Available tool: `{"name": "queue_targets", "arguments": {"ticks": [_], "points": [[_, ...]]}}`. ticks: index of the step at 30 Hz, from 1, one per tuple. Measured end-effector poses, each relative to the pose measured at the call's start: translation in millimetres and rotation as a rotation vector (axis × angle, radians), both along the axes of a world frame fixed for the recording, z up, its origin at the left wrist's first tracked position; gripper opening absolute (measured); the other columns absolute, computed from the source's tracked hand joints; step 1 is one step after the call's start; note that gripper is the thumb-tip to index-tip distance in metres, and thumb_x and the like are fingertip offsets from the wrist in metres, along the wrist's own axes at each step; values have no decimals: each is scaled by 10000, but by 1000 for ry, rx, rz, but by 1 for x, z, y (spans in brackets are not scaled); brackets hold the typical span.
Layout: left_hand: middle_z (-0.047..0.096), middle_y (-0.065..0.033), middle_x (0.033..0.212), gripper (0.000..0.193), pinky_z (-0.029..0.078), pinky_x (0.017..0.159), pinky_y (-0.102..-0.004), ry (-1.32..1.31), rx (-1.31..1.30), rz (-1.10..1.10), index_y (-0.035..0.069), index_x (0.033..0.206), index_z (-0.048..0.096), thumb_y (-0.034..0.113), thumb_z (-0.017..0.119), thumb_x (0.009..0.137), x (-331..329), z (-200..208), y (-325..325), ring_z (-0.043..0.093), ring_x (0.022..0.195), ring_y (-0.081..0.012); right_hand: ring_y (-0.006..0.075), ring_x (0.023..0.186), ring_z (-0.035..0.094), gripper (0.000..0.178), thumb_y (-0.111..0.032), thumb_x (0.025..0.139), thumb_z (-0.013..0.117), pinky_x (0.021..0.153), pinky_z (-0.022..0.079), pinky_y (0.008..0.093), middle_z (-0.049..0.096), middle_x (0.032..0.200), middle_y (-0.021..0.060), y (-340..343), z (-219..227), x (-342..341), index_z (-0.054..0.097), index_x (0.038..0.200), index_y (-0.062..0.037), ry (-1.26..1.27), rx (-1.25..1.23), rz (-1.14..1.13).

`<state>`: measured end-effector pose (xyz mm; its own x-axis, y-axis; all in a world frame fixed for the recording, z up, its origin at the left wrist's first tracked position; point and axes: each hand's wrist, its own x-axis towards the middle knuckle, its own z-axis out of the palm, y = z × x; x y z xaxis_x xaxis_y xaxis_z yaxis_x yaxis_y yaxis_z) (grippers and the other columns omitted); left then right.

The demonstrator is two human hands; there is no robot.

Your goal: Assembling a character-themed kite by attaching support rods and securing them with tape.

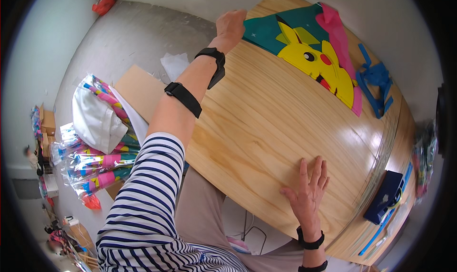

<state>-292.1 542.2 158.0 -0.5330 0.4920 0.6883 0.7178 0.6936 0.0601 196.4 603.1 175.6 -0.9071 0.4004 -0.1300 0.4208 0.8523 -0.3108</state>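
My left hand (231,28) is reaching to the far left edge of the wooden table (266,129). Its fingers are closed at the left corner of a kite (309,57) made of thin teal and pink fabric, with a large yellow cartoon face on it. The kite lies spread across the far part of the tabletop, its pink side toward the right. Palm down on the near part of the table rests my right hand (308,191), fingers spread, holding nothing and well apart from the kite. Black straps circle both my wrists and forearms.
Blue ribbon strips (378,81) lie right of the kite. Along the right edge are thin rods (369,186) and a dark blue case (384,196). Left of the table, plastic-wrapped colourful rolls (102,165) and a white cloth (97,122) are piled beside cardboard (138,88).
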Motion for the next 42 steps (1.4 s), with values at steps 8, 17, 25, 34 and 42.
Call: {"name": "queue_targets", "arguments": {"ticks": [8,17,25,34,42], "points": [[650,-132,784,70,514,583,-346,-1079,868,-111,9,887,586,-39,594,836,19,35,28,665,768,-249,487,1408,180,962,-296,618,846,1034,234,693,156,1553,263,-1,1,0,394,1451,-130,15,-17,-5],[581,-136,884,75,520,628,-273,-1846,1857,-714,-86,1000,516,-64,516,928,91,77,5,605,764,-202,496,1391,200,907,-312,636,837,1027,241,692,203,1525,282,-5,0,0,425,1419,-110,56,2,-19],[589,-105,882,122,552,675,-272,-2187,1625,-524,-58,1045,510,13,543,952,202,12,-61,608,798,-183,471,1318,351,829,-307,688,818,1009,288,676,356,1444,289,0,-28,-10,445,1387,-61,139,79,-84],[641,-25,979,223,568,683,-273,-2454,613,-612,74,1117,580,61,627,899,368,29,-122,645,805,-142,228,1012,620,375,-136,877,678,859,499,346,630,1097,106,3,-9,-20,562,1196,22,787,-1767,-776],[625,-88,1129,565,513,854,-394,-2383,547,-592,80,1284,504,531,512,942,384,-8,-175,613,1039,-226,206,970,624,445,117,777,590,857,492,311,641,1085,92,-36,-21,77,565,1210,18,879,-1072,-770]]}}
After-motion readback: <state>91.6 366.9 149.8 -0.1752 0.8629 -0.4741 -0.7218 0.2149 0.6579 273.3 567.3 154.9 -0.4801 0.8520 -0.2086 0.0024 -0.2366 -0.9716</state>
